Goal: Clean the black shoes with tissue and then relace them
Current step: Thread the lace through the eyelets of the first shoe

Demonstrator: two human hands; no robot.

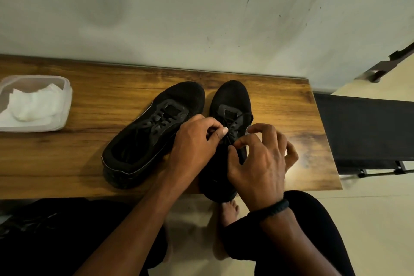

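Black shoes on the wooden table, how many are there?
2. One black mesh shoe lies left of centre on the brown wooden table, untouched. The second black shoe sits beside it, its lace pinched by the left hand and right hand.

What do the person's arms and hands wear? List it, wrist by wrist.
The left hand and the right hand wear no gloves, and no sleeves are in view. The right wrist carries a black braided band. The left wrist bears nothing.
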